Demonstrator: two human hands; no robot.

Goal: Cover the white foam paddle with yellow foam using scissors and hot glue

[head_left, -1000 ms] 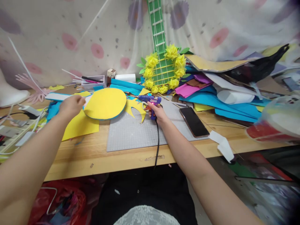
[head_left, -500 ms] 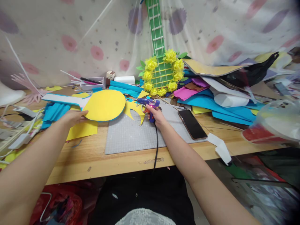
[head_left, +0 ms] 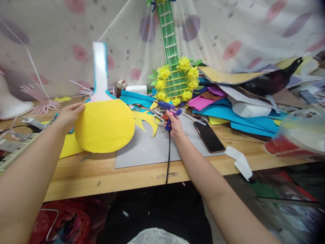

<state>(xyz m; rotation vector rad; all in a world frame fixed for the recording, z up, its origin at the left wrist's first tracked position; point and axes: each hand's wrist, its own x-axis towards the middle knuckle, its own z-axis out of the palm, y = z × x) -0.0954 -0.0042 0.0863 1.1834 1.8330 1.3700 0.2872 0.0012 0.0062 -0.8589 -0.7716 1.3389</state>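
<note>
My left hand [head_left: 69, 117] pinches the left edge of a guitar-shaped paper cutout [head_left: 104, 126]. Its round body faces me in yellow, and a white neck with blue edging points upward. In my right hand [head_left: 173, 124] is a blue glue gun [head_left: 169, 107] with a small red light, its nozzle toward the left and a glue stick out of its back. Beside the nozzle lie scissors [head_left: 158, 119], partly hidden by the glue gun. Yellow paper scraps [head_left: 149, 118] with cut-out curves rest on the grey cutting mat [head_left: 142, 152] between my hands.
A green paper guitar with yellow flowers [head_left: 172, 56] leans upright at the back. Right of the mat's middle lies a phone [head_left: 209, 135]. Stacked coloured paper [head_left: 243, 113] and a clear plastic tub [head_left: 297, 135] are at the right. A power strip [head_left: 17, 145] sits left.
The guitar cutout has swung from lying sideways to neck-up and come nearer to me. My right hand has shifted slightly right with the glue gun, and the scissors now show.
</note>
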